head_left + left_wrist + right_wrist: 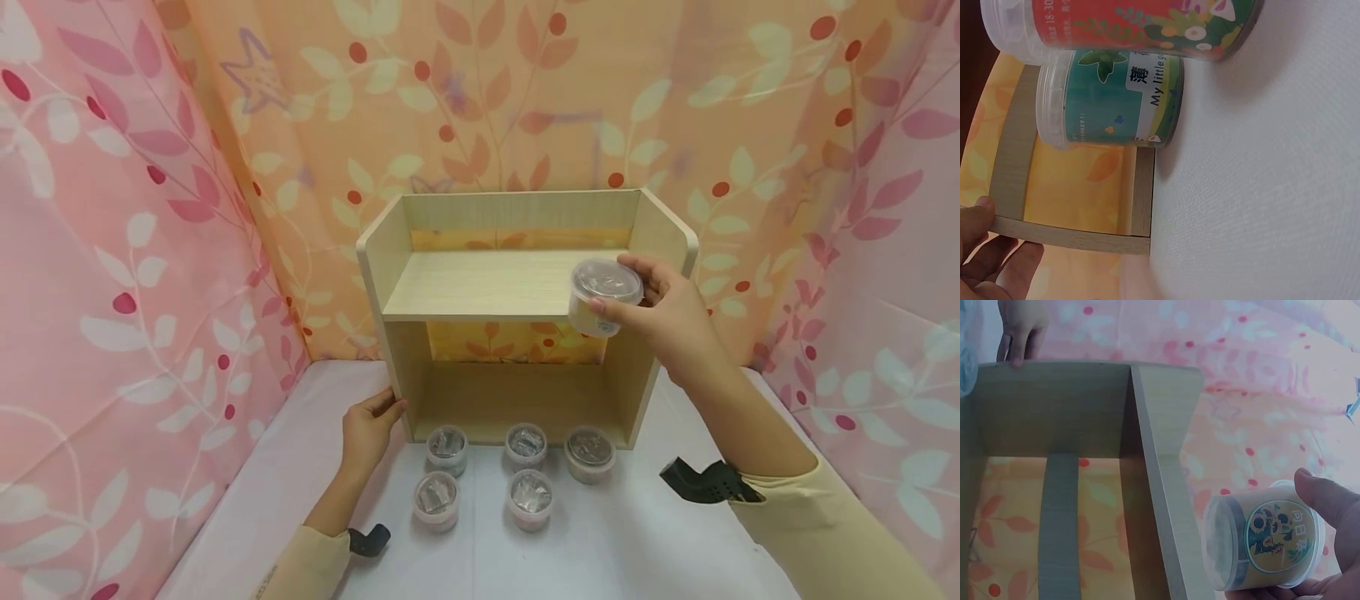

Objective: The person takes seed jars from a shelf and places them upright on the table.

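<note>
My right hand (678, 325) holds a clear lidded plastic tub (592, 314) by its side, in front of the right part of the upper board of a small wooden shelf (487, 283). The right wrist view shows that tub's yellow label with a round picture (1275, 534). Low down, my left hand (367, 429) pinches the front edge of the shelf's left side panel (1072, 239), thumb on one face and fingers on the other. Several similar tubs stand before the shelf, among them a teal-labelled tub (1110, 97) and a red-labelled tub (1141, 25).
The shelf stands on a white-covered table (600, 550). Two tubs, a front left one (436, 500) and a front middle one (530, 498), sit nearer me. Patterned pink and orange curtains (487, 100) surround the table at the back and sides.
</note>
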`<action>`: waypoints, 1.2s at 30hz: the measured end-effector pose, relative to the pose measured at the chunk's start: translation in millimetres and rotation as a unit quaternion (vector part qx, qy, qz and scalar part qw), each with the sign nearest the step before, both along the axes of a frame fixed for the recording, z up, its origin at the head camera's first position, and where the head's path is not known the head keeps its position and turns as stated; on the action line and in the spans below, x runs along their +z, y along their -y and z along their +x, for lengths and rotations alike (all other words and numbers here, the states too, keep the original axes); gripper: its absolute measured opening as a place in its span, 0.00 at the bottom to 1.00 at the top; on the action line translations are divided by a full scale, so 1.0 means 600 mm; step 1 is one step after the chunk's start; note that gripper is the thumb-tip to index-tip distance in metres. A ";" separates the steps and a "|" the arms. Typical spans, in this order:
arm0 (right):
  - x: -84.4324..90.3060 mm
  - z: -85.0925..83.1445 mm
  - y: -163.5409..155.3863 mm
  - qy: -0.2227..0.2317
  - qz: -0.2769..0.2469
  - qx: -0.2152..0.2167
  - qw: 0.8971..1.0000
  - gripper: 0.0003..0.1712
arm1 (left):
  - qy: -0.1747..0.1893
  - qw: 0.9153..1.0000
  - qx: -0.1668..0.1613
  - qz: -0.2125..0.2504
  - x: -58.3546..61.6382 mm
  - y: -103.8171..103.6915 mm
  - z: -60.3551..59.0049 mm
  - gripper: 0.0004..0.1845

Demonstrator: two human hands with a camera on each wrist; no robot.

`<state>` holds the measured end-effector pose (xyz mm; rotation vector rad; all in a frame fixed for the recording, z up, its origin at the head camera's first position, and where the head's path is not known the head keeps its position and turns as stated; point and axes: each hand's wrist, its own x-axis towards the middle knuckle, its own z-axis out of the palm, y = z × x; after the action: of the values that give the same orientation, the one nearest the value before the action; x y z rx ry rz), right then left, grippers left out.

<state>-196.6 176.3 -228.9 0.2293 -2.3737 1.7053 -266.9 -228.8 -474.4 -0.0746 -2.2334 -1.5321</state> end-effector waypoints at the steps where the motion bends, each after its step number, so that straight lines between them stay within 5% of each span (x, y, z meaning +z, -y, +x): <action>1: -0.004 0.005 -0.001 -0.005 -0.002 0.003 1.000 0.50 | 0.000 1.000 0.000 -0.001 0.000 0.000 0.000 0.17; 18: -0.119 0.077 -0.023 -0.039 -0.093 0.077 0.992 0.41 | -0.004 1.000 0.010 -0.011 -0.002 0.000 -0.003 0.17; 36: -0.244 0.125 -0.027 0.022 -0.028 0.015 0.999 0.49 | -0.001 1.000 0.003 0.004 0.000 -0.002 0.000 0.16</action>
<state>-121.5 192.8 -375.4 0.2210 -2.3618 1.8047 -267.2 -227.8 -474.7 -0.0664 -2.2242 -1.5355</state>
